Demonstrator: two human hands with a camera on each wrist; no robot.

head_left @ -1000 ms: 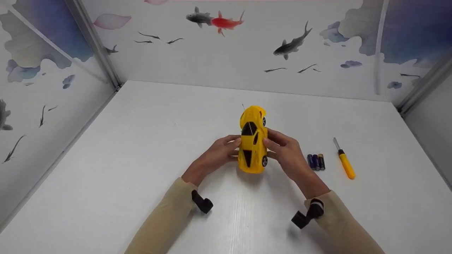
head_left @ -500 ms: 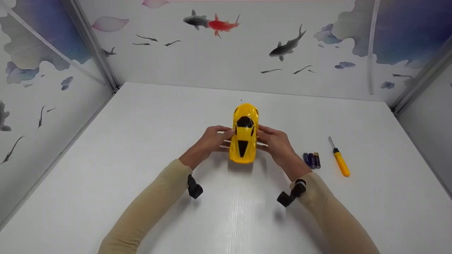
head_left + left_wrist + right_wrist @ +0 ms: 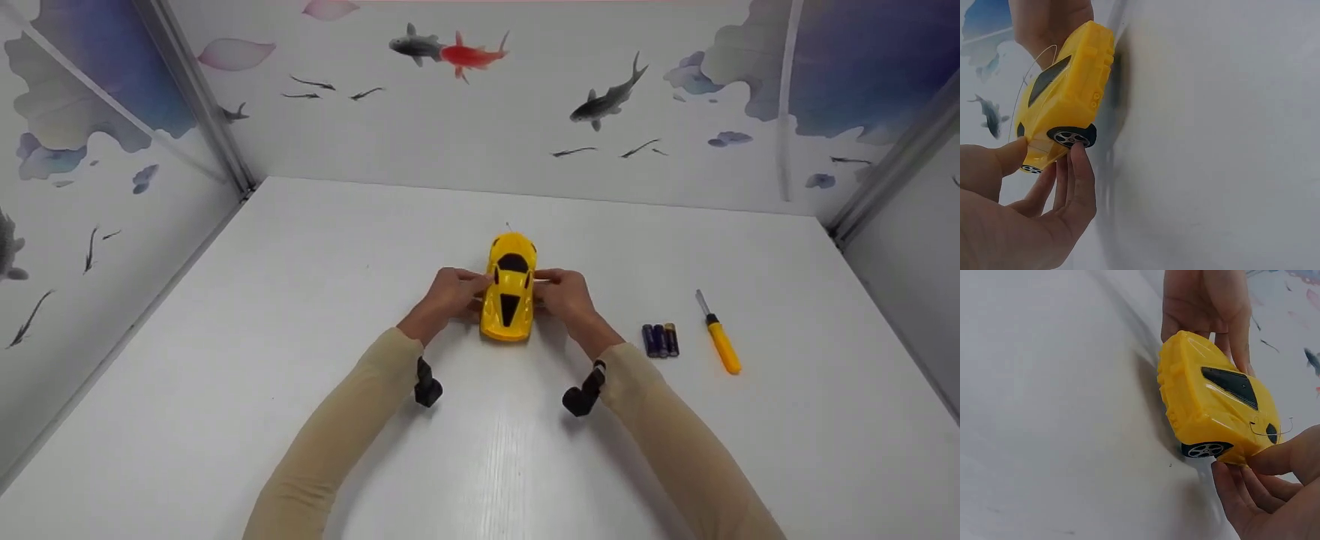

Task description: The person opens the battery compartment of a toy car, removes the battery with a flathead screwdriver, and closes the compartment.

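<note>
A yellow toy car (image 3: pixel 512 281) with black windows and a thin wire antenna is held between both hands, close over the white table. My left hand (image 3: pixel 451 291) grips its left side, thumb on the upper body and fingers low by a wheel (image 3: pixel 1072 136). From the other side my right hand (image 3: pixel 567 294) holds it the same way, its thumb against the body in the right wrist view and fingertips beside the rear wheel (image 3: pixel 1206 450). The car's front points away from me, and its underside is hidden.
Several small items lie to the right: batteries (image 3: pixel 660 340) in a row, then a screwdriver (image 3: pixel 723 343) with a yellow handle. Walls printed with fish (image 3: pixel 471 55) stand behind and at the sides of the white table (image 3: pixel 345 240).
The car was tilted to one side; it has levelled and come down towards the table, shifting left in the head view. Both hands moved with it and kept their hold.
</note>
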